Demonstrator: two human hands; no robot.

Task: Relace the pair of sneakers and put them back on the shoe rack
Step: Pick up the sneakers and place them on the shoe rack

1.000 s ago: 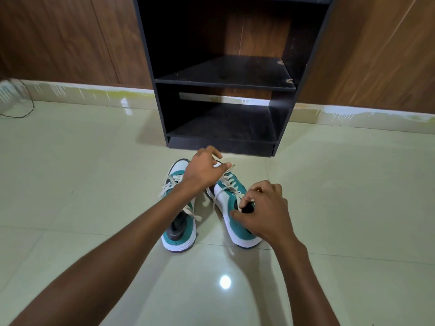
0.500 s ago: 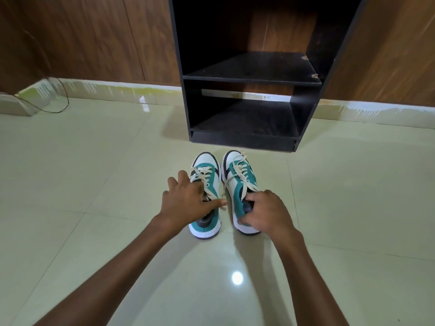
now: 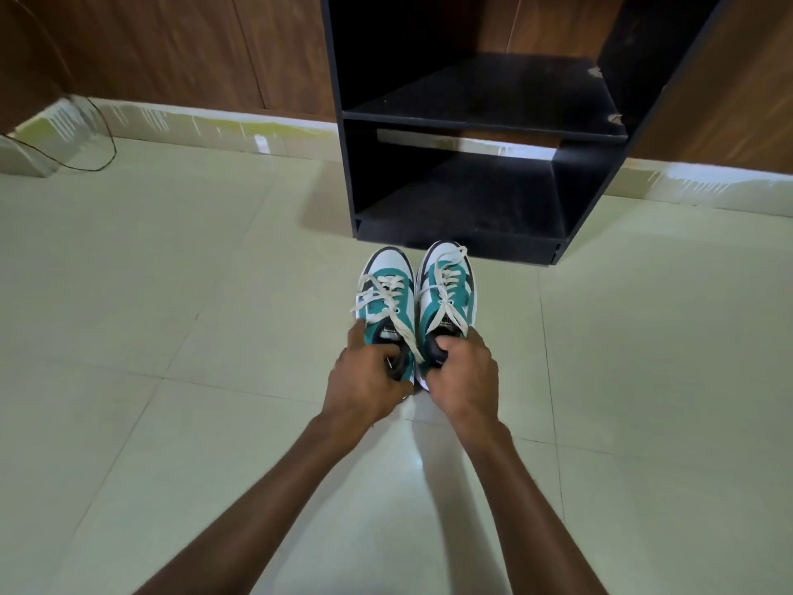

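Two teal-and-white sneakers with cream laces sit side by side, toes pointing at the black shoe rack (image 3: 592,182). My left hand (image 3: 369,380) grips the heel collar of the left sneaker (image 3: 386,289). My right hand (image 3: 465,371) grips the heel collar of the right sneaker (image 3: 446,281). The laces are threaded through the eyelets, with loose ends trailing over the sides. The right sneaker's toe reaches the front edge of the rack's bottom shelf. Both heels are hidden under my hands.
The rack has two open shelves with nothing on them, set against a wooden wall (image 3: 171,49). A thin black cable (image 3: 101,135) loops on the tiled floor (image 3: 171,337) at the far left near a skirting corner.
My left hand moved from the left sneaker's laces back to its heel. Both sneakers shifted closer together and nearer the rack. The view moved closer to the rack.
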